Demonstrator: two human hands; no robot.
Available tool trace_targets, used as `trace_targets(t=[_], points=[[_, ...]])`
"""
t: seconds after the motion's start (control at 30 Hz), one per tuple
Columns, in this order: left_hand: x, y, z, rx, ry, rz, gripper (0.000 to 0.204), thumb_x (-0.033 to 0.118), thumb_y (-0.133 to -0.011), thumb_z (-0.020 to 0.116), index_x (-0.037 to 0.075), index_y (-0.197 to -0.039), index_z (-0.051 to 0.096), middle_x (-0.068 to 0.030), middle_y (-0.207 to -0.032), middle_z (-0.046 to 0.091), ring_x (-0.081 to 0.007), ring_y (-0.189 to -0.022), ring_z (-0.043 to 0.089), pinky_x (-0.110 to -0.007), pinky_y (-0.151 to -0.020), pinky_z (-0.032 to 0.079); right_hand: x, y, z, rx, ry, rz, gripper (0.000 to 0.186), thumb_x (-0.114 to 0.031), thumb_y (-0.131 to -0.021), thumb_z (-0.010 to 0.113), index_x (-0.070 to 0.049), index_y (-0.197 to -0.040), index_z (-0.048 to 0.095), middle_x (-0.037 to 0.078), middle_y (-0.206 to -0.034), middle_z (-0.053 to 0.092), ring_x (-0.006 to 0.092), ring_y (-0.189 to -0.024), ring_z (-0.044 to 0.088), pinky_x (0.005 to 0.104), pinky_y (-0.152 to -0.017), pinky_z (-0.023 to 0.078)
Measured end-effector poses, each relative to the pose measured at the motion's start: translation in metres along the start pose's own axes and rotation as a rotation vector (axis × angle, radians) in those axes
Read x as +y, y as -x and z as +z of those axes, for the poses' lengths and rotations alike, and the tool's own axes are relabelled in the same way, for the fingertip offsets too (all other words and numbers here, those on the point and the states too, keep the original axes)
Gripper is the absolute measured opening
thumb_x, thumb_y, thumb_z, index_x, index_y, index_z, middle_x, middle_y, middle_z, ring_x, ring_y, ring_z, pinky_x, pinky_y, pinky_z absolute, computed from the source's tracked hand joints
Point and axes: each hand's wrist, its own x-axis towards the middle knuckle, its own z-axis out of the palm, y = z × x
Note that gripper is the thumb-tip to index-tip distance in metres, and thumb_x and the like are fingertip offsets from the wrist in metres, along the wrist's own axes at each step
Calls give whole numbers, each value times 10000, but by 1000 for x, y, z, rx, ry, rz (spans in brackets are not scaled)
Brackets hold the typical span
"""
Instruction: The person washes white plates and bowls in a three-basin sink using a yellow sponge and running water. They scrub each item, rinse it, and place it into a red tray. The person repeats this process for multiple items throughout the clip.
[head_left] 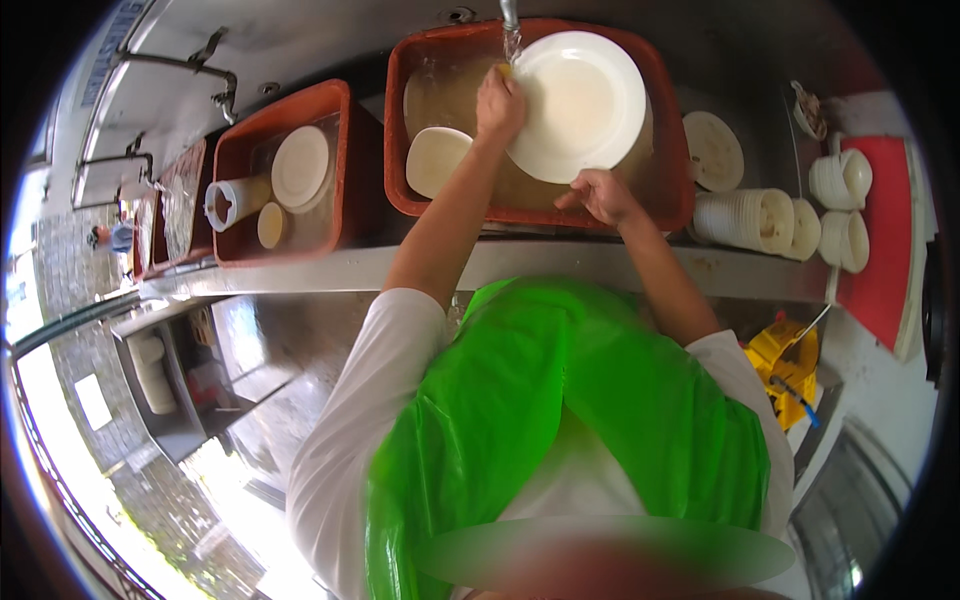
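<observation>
A large round white plate [578, 104] is held tilted over a red tub [672, 170] of cloudy water. My right hand [600, 193] grips the plate's lower rim. My left hand [499, 103] presses a yellow sponge [505, 70] against the plate's left edge, under a stream of water from a tap [509, 12]. A white bowl-like dish [436, 158] lies in the same tub, to the left of my left arm.
A second red tub [330, 100] on the left holds a white plate [300, 165], a jug and a small bowl. Stacks of white bowls [745, 218] and cups [842, 180] stand on the right, by a red tray [885, 270]. A yellow mop bucket [785, 365] sits below.
</observation>
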Motion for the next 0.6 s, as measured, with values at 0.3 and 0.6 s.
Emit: trace_targets(t=[0.3, 0.6], points=[[21, -2, -13, 132, -303, 493, 311, 45, -907, 505, 36, -1160, 685, -131, -1263, 668, -328, -1282, 549, -494, -1143, 302, -8, 20, 43, 41, -66, 88, 460, 15, -815, 493, 65, -1271, 519, 179, -1180, 639, 331, -1057, 656, 516, -914, 577], [-5, 58, -16, -485, -34, 647, 522, 308, -1054, 436, 21, -1490, 421, -220, -1469, 490, -397, -1389, 429, -530, -1180, 258, -11, 6, 13, 182, -391, -293, 453, -5, -786, 485, 86, -1224, 561, 191, -1171, 649, 301, -986, 684, 430, -780, 640]])
